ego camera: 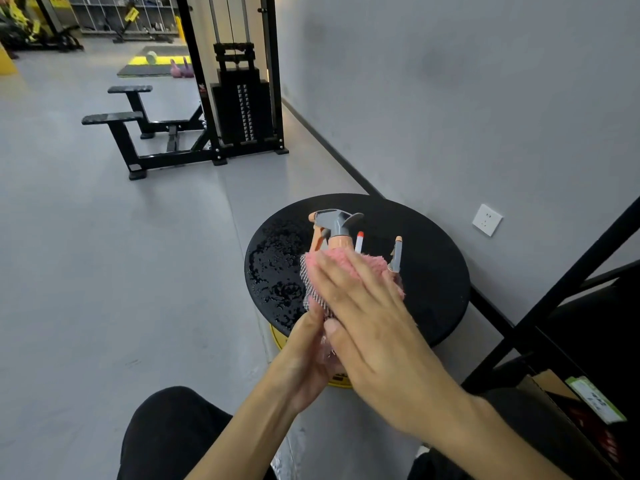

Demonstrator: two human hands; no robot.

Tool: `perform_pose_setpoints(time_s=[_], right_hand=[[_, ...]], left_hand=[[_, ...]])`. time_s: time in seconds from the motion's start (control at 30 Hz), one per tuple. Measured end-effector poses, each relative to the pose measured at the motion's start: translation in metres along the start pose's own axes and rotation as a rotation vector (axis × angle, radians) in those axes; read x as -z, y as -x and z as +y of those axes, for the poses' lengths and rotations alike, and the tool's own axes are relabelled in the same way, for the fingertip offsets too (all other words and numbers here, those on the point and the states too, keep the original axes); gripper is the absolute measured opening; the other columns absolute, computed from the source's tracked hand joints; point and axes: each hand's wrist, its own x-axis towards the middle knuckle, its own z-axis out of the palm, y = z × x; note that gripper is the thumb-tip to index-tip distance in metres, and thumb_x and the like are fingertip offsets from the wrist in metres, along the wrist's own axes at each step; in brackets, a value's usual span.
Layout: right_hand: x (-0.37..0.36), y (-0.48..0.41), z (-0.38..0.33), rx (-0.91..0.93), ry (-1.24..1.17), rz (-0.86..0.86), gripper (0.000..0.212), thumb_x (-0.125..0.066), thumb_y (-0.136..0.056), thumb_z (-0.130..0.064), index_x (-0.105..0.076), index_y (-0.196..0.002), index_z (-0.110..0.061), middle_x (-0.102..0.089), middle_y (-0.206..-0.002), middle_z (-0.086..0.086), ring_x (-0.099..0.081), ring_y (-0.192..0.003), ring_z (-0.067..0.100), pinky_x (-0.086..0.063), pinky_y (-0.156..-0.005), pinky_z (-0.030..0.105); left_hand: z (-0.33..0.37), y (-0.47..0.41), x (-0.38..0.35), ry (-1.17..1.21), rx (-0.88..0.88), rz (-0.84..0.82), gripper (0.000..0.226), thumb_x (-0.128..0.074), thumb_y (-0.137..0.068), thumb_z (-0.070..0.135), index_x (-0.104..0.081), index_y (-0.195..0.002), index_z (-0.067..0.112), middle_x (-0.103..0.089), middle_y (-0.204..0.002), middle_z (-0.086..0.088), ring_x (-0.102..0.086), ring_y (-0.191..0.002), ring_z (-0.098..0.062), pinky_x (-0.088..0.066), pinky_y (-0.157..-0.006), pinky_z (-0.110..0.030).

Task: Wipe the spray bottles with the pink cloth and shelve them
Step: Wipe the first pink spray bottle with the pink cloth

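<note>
A spray bottle with a grey and orange trigger head is held up over the round black stool top; its body is wrapped in the pink cloth and hidden. My left hand grips the bottle's lower part from below. My right hand presses the cloth flat against the bottle. Behind it stand two more spray heads: a white one with a red tip and a grey and orange one.
Water drops cover the left side of the stool top. A black shelf frame with boxes stands at the right, against the grey wall with a socket. A black cable weight machine and its benches stand further back on the grey floor.
</note>
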Motion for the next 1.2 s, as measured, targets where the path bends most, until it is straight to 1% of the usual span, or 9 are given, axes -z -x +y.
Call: perform_pose_setpoints(time_s=[0.07,0.2,0.33,0.5,0.6,0.87,0.97,1.07,1.2], right_hand=[[-0.004,0.007,-0.001,0.024,0.016,-0.008,0.06,-0.022,-0.093,-0.026,-0.018,-0.153,-0.024,-0.004,-0.16,-0.018,0.008,-0.148,0.008,-0.006,-0.119,0.044],[0.005,-0.006,0.012,0.016,-0.076,-0.016,0.053,-0.025,-0.1,-0.026,-0.019,-0.153,-0.028,-0.006,-0.16,-0.02,0.008,-0.147,0.002,-0.002,-0.121,0.036],[0.018,-0.028,0.026,-0.101,-0.286,-0.007,0.05,-0.026,-0.103,-0.03,-0.019,-0.152,-0.028,-0.007,-0.16,-0.021,0.011,-0.144,-0.006,0.009,-0.112,0.009],[0.003,-0.014,0.011,-0.126,-0.16,0.072,0.053,-0.015,-0.099,-0.039,-0.013,-0.152,-0.036,0.001,-0.158,-0.027,0.014,-0.145,0.0,-0.004,-0.121,0.044],[-0.007,0.0,0.006,-0.08,-0.103,0.103,0.055,-0.018,-0.098,-0.034,-0.013,-0.153,-0.034,0.001,-0.158,-0.025,0.008,-0.147,0.005,-0.002,-0.119,0.037],[0.013,-0.028,0.027,-0.151,-0.304,0.094,0.053,-0.022,-0.099,-0.032,-0.02,-0.152,-0.028,-0.009,-0.157,-0.023,0.004,-0.147,-0.001,0.009,-0.108,0.003],[0.01,-0.023,0.021,-0.129,-0.262,0.083,0.052,-0.02,-0.1,-0.034,-0.02,-0.152,-0.032,-0.009,-0.158,-0.024,0.006,-0.145,-0.005,0.002,-0.115,0.015],[0.002,-0.009,0.014,-0.076,-0.175,0.102,0.053,-0.019,-0.1,-0.034,-0.022,-0.152,-0.03,-0.011,-0.158,-0.022,0.003,-0.147,0.002,-0.012,-0.121,0.039],[-0.012,0.004,0.008,-0.043,-0.1,0.161,0.054,-0.022,-0.097,-0.026,-0.022,-0.151,-0.029,-0.011,-0.159,-0.022,-0.004,-0.149,0.01,-0.018,-0.117,0.05]], left_hand=[[0.0,0.0,0.0,0.025,0.001,0.002,0.073,-0.085,-0.035,0.068,-0.077,-0.096,0.03,-0.072,-0.109,-0.001,-0.067,-0.1,-0.014,-0.054,-0.085,-0.034],[0.003,0.0,-0.002,0.009,0.0,0.0,0.069,-0.084,-0.035,0.068,-0.077,-0.092,0.029,-0.074,-0.095,0.0,-0.071,-0.086,-0.014,-0.058,-0.063,-0.035],[0.005,0.001,-0.007,-0.017,-0.008,-0.042,0.058,-0.084,-0.044,0.065,-0.076,-0.092,0.034,-0.075,-0.093,0.004,-0.072,-0.083,-0.017,-0.059,-0.067,-0.039],[0.005,-0.001,-0.003,0.009,0.004,-0.03,0.062,-0.09,-0.038,0.054,-0.077,-0.09,0.022,-0.074,-0.087,-0.002,-0.072,-0.078,-0.017,-0.057,-0.058,-0.034],[0.002,-0.002,0.003,0.061,0.029,0.011,0.076,-0.094,-0.032,0.047,-0.072,-0.097,0.013,-0.073,-0.083,-0.008,-0.072,-0.073,-0.019,-0.056,-0.053,-0.031],[0.001,0.0,-0.008,0.018,0.077,-0.06,0.07,-0.093,-0.028,0.047,-0.076,-0.089,0.016,-0.074,-0.079,-0.008,-0.072,-0.07,-0.022,-0.059,-0.059,-0.038],[0.002,-0.002,-0.009,0.078,0.065,-0.004,0.087,-0.094,-0.025,0.041,-0.067,-0.102,0.01,-0.073,-0.076,-0.01,-0.071,-0.065,-0.024,-0.057,-0.052,-0.037],[0.003,-0.004,-0.003,0.093,0.043,0.016,0.071,-0.094,-0.03,0.041,-0.074,-0.093,0.013,-0.073,-0.082,-0.01,-0.071,-0.072,-0.022,-0.057,-0.054,-0.034],[0.002,-0.003,0.001,0.137,0.059,0.061,0.098,-0.095,-0.037,0.042,-0.06,-0.121,0.007,-0.071,-0.102,-0.014,-0.071,-0.088,-0.024,-0.058,-0.063,-0.035]])
